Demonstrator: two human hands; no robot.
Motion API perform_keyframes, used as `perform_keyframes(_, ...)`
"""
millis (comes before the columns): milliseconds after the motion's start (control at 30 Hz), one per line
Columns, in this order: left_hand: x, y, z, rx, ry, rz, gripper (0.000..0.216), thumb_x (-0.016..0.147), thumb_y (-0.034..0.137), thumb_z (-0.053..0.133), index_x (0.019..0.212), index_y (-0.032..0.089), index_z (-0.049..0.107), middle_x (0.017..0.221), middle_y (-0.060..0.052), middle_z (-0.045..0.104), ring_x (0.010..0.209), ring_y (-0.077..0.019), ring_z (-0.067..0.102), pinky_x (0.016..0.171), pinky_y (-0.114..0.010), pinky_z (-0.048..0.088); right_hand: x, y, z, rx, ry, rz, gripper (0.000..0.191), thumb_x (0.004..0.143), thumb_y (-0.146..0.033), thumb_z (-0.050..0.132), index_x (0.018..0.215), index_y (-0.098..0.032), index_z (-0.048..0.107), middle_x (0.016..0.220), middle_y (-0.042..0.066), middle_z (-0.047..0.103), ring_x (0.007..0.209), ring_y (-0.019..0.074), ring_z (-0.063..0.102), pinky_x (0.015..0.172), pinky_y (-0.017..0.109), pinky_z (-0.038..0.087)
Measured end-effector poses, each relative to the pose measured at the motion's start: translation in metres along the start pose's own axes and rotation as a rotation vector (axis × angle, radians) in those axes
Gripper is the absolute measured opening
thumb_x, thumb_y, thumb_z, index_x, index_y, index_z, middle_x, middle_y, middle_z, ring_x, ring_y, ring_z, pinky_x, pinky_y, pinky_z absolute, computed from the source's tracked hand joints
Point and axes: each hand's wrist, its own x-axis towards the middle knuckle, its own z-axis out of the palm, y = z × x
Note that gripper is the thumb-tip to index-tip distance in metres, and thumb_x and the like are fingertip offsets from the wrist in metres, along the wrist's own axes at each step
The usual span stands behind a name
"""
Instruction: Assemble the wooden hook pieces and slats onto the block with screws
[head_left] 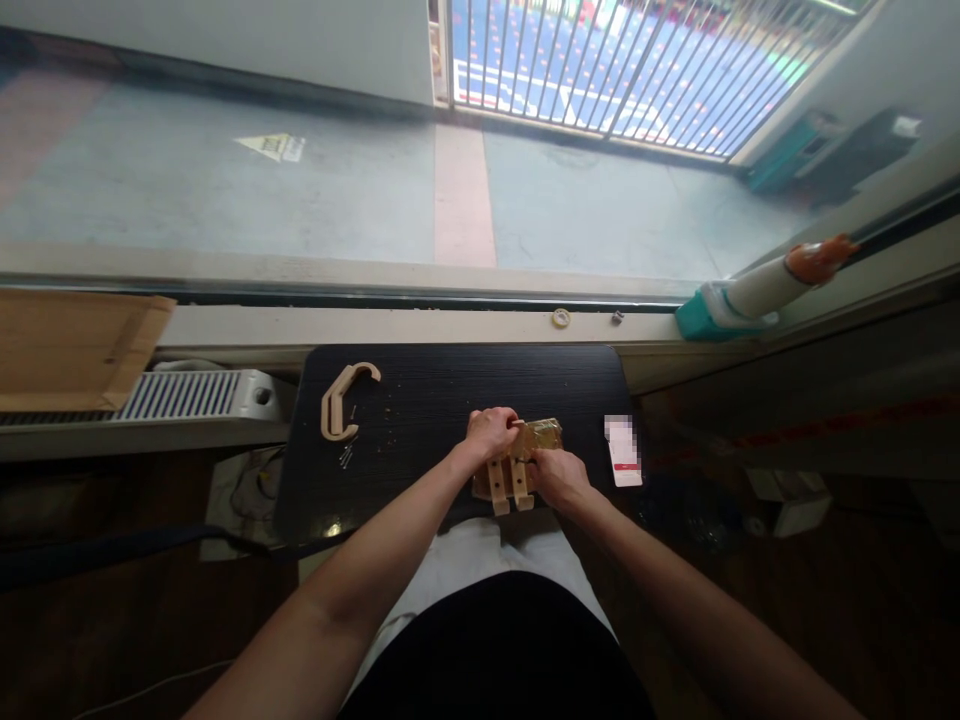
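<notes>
A small wooden assembly with two short legs pointing toward me lies at the near edge of a black table. My left hand is closed over its top left part. My right hand grips its right side, fingers curled. A tan block forms the far part of the assembly. A curved C-shaped wooden piece lies at the table's left, apart from both hands, with a few small screws beside it.
A phone lies at the table's right edge. A window sill runs behind the table, with a small tape roll. A white radiator and a cardboard sheet sit left. A mop handle leans at the right.
</notes>
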Motion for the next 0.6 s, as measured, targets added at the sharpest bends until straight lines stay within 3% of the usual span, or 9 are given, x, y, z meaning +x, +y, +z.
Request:
perform_keyframes(133,-0.001,0.001,-0.002,-0.001,0.008,-0.011,0.027,0.079,0.036,0.047,0.093,0.026,0.068,0.093,-0.002,0.071,0.091,-0.0188,0.063,0.084,-0.031,0.042,-0.005,0.002,-0.004,-0.027,0.026,-0.055,0.025,0.088,-0.023,0.040,0.096,-0.017,0.063,0.091,0.010,0.069,0.085,0.0214,0.065,0.069,0.029,0.046)
perform_keyframes(367,-0.001,-0.001,-0.001,-0.025,0.007,-0.014,0.026,0.078,0.036,0.048,0.092,0.026,0.068,0.093,-0.001,0.071,0.089,-0.0185,0.063,0.082,-0.030,0.043,-0.010,0.001,-0.010,-0.214,0.086,-0.364,0.026,0.084,-0.006,0.038,0.093,-0.012,0.062,0.092,0.013,0.067,0.085,0.0212,0.064,0.067,0.027,0.046)
perform_keyframes(500,-0.003,-0.004,0.000,-0.084,0.011,-0.026,0.025,0.078,0.036,0.049,0.092,0.025,0.067,0.092,-0.002,0.070,0.089,-0.0188,0.062,0.081,-0.030,0.044,-0.010,0.004,0.003,-0.136,0.079,-0.237,0.027,0.086,-0.010,0.037,0.093,-0.015,0.062,0.089,0.010,0.068,0.084,0.0208,0.065,0.068,0.028,0.045)
perform_keyframes(600,-0.010,-0.009,0.001,-0.149,0.117,-0.049,0.037,0.076,0.036,0.053,0.110,0.021,0.060,0.108,-0.005,0.064,0.098,-0.0193,0.059,0.085,-0.029,0.043,-0.009,0.008,0.010,-0.070,0.072,-0.136,0.027,0.089,-0.017,0.036,0.096,-0.019,0.062,0.089,0.007,0.069,0.083,0.0207,0.065,0.067,0.028,0.045)
